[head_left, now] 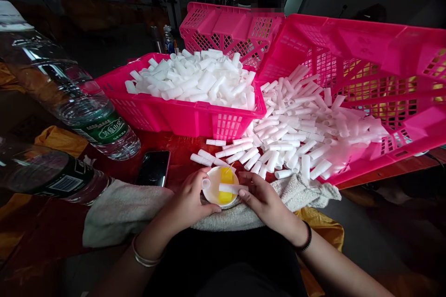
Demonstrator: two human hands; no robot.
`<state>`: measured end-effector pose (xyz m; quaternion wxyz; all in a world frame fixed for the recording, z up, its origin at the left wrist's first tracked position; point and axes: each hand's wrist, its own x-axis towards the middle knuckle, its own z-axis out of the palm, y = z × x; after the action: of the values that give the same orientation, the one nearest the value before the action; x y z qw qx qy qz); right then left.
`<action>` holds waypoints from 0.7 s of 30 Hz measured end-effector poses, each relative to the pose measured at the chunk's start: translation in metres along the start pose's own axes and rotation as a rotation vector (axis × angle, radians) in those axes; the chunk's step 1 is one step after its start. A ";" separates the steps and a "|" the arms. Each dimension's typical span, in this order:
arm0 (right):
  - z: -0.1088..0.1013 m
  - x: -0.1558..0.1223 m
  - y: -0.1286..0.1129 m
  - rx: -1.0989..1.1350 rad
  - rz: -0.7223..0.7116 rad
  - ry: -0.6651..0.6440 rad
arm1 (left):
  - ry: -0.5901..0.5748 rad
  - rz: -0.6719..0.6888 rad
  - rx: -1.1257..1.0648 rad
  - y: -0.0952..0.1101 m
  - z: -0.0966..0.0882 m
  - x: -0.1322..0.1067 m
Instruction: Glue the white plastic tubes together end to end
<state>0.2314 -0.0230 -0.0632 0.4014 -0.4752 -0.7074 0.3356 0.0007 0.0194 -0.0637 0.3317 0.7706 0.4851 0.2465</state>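
Observation:
My left hand (190, 199) is closed around the left side of a small white dish (214, 193) that holds something yellow (226, 185); a short white tube (206, 183) sits at its fingertips. My right hand (263, 197) pinches another white tube (230, 188) and holds it level over the dish. The dish rests on a grey-white towel (125, 209) on my lap. A heap of white tubes (292, 125) spills from a tipped pink basket (365, 88) right behind my hands.
An upright pink basket (174, 116) full of white tubes stands at centre, a third pink basket (230, 25) behind it. Two clear water bottles (80, 97) lie at the left. A black phone (154, 168) lies on the red table top. Orange cloth lies underneath.

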 end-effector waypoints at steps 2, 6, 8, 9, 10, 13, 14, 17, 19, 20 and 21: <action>0.000 -0.002 0.000 -0.117 -0.053 -0.002 | -0.012 0.003 -0.027 -0.001 0.000 0.001; -0.002 -0.002 0.000 -0.255 -0.269 -0.074 | -0.015 0.016 -0.045 -0.001 0.000 0.002; -0.001 -0.001 -0.001 -0.157 -0.212 -0.065 | -0.009 0.007 -0.038 0.000 -0.001 0.003; 0.000 0.000 -0.001 -0.084 -0.141 -0.049 | -0.010 0.000 -0.034 0.000 -0.001 0.003; 0.001 0.001 -0.001 -0.019 -0.067 -0.036 | -0.011 -0.005 -0.030 0.001 -0.001 0.002; 0.002 0.000 -0.002 0.008 0.017 0.002 | -0.016 -0.009 -0.018 0.001 -0.002 0.002; 0.002 0.000 -0.002 -0.039 -0.021 0.007 | -0.017 -0.009 -0.013 0.002 -0.002 0.002; 0.000 -0.003 -0.002 -0.170 -0.196 -0.015 | -0.025 -0.016 -0.005 0.002 -0.003 0.002; 0.000 -0.004 -0.003 -0.158 -0.197 -0.018 | -0.034 -0.014 -0.006 0.003 -0.003 0.002; 0.000 -0.004 -0.003 -0.122 -0.149 -0.005 | -0.036 -0.015 -0.007 0.003 -0.003 0.003; -0.001 -0.004 -0.004 -0.085 -0.088 0.011 | -0.038 -0.017 -0.008 0.003 -0.003 0.003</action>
<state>0.2314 -0.0284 -0.0608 0.3992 -0.4623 -0.7389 0.2845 0.0017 0.0217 -0.0593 0.3460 0.7696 0.4842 0.2312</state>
